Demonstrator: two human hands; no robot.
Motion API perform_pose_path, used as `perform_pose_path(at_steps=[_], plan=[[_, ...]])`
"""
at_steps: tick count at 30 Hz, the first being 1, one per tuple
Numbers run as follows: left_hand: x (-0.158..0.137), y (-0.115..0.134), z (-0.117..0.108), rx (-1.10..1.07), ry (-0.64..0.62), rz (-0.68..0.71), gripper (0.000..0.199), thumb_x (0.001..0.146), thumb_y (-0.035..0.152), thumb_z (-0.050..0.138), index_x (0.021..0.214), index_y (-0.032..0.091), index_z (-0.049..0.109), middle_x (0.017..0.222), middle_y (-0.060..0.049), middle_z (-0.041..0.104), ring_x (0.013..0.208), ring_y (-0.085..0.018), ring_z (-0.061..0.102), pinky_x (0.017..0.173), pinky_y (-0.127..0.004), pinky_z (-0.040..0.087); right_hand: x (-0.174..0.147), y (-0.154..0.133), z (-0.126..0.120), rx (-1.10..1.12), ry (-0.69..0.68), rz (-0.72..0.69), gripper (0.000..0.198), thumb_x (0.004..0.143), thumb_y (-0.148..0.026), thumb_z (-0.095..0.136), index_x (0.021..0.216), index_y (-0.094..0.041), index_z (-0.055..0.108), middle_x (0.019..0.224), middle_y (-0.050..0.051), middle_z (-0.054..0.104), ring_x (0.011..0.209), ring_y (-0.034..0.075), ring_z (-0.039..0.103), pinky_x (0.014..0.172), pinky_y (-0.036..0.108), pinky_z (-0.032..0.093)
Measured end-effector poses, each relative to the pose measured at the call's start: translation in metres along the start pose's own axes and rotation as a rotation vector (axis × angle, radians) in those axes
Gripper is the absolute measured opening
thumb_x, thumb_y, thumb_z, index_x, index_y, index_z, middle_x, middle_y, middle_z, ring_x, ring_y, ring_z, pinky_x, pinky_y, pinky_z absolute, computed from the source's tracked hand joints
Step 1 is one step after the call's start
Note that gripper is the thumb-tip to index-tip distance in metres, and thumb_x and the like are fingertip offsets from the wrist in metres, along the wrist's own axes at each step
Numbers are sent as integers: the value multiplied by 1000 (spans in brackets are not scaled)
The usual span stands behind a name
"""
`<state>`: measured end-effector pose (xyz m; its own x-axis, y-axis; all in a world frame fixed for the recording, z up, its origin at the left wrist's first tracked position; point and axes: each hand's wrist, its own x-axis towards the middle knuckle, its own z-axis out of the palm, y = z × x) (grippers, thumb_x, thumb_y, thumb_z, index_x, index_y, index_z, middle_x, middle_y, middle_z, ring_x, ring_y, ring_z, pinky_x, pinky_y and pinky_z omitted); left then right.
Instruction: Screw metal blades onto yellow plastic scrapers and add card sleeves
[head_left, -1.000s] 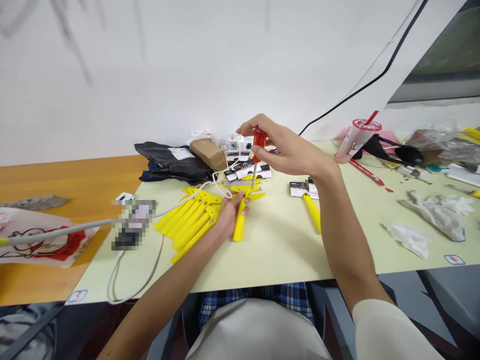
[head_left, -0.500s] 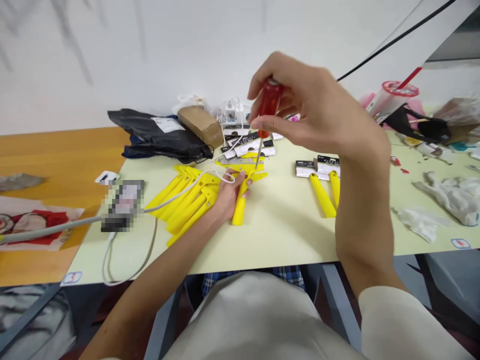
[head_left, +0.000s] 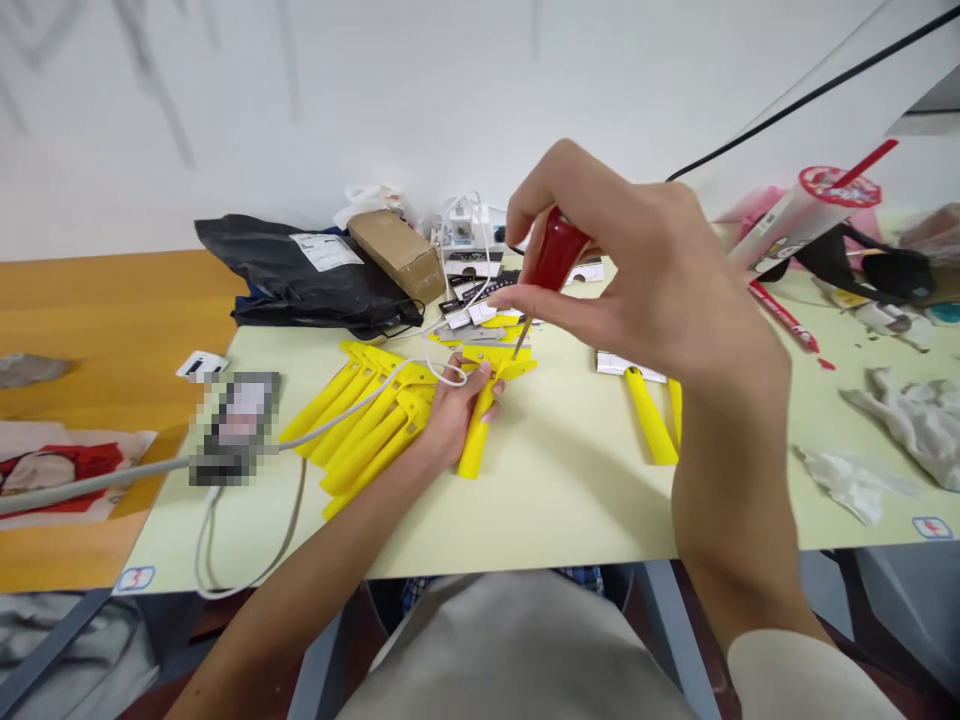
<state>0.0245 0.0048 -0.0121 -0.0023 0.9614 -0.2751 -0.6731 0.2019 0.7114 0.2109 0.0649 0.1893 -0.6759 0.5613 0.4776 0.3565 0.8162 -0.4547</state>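
Biggest thing on my feed is the pale green tabletop [head_left: 570, 520], with a black plastic bag [head_left: 292, 275] lying toward the back. A pile of yellow handles [head_left: 360, 420] sits just left of the hands. My right hand [head_left: 637, 270] is up high, thumb and fingers curled round a red screwdriver. My left hand [head_left: 448, 412] is closed on a yellow tool [head_left: 474, 445], mid-table. Smallest bit: that red screwdriver [head_left: 556, 255] slants down to the tool's wide end; can't tell if the tip's seated.
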Motion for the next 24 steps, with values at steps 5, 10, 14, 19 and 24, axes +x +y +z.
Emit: perform_pose_path(at_steps=[5,10,14,19,24], plan=[[2,3,-4,-7,6,-9,50,80,33,94,102,25,49,90,1,63,71,-12,62,44,-20,32,5,0,4,81,-96,-15,26,104,-26,64,127,-30,53,134,8,60,111,26,70,97,42,62],[3,0,-7,-42,-23,-52,50,82,36,92,105,26,49,91,1,64,74,-13,64,45,-20,35,7,6,9,47,16,-7,31,102,-33,74,130,-35,61,117,1,70,96,24,76,84,41,68],[4,-5,-9,-62,-71,-46,48,85,37,89,103,26,46,92,1,65,73,-13,64,44,-19,36,10,8,17,-112,107,46,43,96,-37,82,135,-41,64,110,1,74,92,29,77,79,47,67],[7,-1,-7,-86,-45,-53,49,83,36,90,99,25,45,89,2,64,71,-12,64,43,-18,35,11,0,6,61,-46,42,60,92,-27,78,146,-45,59,142,6,65,115,36,74,91,53,68],[5,3,-5,-66,-33,-85,53,80,34,93,100,26,44,87,3,62,72,-12,64,43,-18,35,5,-2,-3,-83,47,81,41,97,-27,77,134,-43,68,113,1,77,94,30,79,84,47,66]])
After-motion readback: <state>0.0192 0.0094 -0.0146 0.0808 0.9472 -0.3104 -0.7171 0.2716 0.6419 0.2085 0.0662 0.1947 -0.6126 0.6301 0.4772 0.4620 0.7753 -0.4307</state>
